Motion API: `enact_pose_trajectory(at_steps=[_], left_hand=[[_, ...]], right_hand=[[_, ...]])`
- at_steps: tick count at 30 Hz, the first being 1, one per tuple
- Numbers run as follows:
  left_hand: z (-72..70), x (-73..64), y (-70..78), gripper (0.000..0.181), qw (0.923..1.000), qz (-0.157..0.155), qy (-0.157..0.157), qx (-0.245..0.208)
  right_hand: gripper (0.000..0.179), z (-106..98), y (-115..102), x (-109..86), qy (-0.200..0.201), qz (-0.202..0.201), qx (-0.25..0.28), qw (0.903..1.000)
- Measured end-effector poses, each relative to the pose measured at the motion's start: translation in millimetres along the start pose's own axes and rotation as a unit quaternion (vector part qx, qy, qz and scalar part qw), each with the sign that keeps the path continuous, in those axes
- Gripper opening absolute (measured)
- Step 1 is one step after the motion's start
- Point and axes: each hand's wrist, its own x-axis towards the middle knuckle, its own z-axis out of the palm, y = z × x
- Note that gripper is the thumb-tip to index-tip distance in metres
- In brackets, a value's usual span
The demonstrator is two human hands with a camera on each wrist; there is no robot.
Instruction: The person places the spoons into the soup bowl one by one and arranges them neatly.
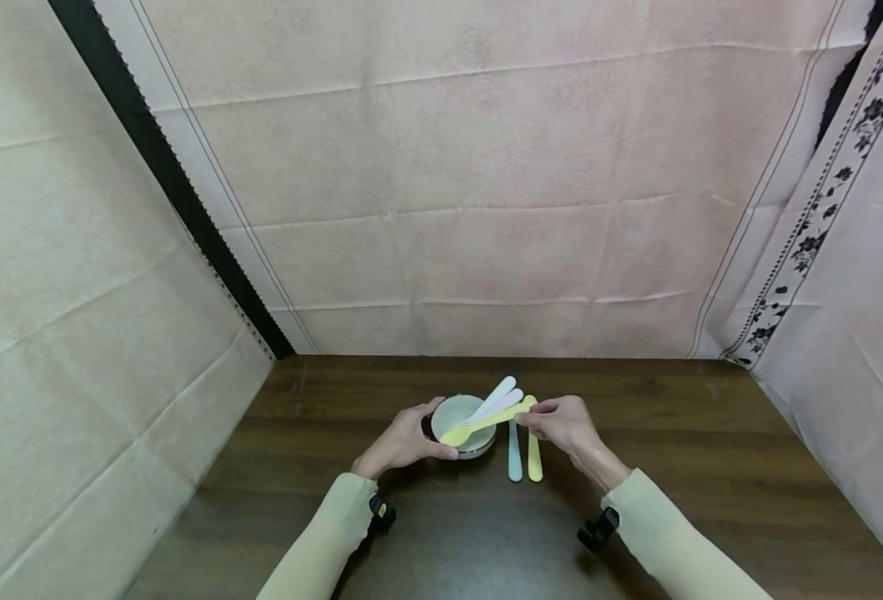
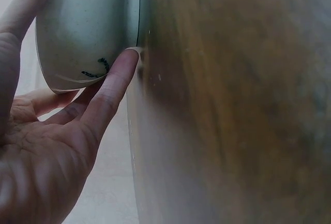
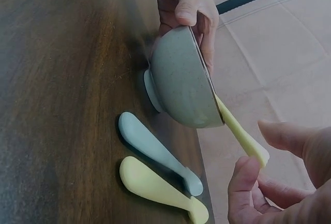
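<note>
Pale creased cloth (image 1: 501, 183) walls in a brown wood desk (image 1: 298, 533) at back & both sides. L to R: L hand (image 1: 408, 437) grips a pale bowl (image 1: 452, 412), thumb on the near side, a bit L of the desk's middle & nearer its far edge; can't tell if its foot touches wood. In it, handles sticking out over the rim toward R: a bluish-white spoon (image 1: 503, 389), a pinkish-white spoon (image 1: 504, 403) & a yellow spoon (image 1: 486, 424). R hand (image 1: 561, 423) is at the yellow handle's end; can't tell if it's pinched. Just R of the bowl, side by side on the desk, handles toward the near edge: a light-blue spoon (image 1: 514, 458), then a second yellow one (image 1: 534, 458). Risks, my guess: long handles prob. lever out of such a shallow bowl if bumped; L hand slackening could let it tip R; R knuckles might nudge the desk pair. R wrist cam shows a gap btwn thumb & handle, unclear from head; only head cam shows all 3 spoons inside; L wrist cam alone shows a dark mark (image 2: 95, 70) on the bowl's outside.
</note>
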Motion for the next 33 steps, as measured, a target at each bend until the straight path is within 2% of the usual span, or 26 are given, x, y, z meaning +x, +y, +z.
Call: enact_pose_trajectory(at_steps=[15,23,33], left_hand=[[0.2,-0.8,-2.7,0.112,1.0,-0.002,0.003,0.001],[-0.5,-1.6,-0.4,0.111,1.0,-0.003,0.003,0.003],[1.0,-2.1,1.1,0.11,1.0,0.001,0.006,0.008]], right_hand=[[0.032,-1.0,9.4,-14.4,0.005,-0.013,-0.041,0.999],[0.029,-1.6,16.9,-21.0,0.012,-0.036,-0.067,0.9971],[0.025,-0.2,27.2,-22.3,0.037,-0.065,-0.124,0.9894]])
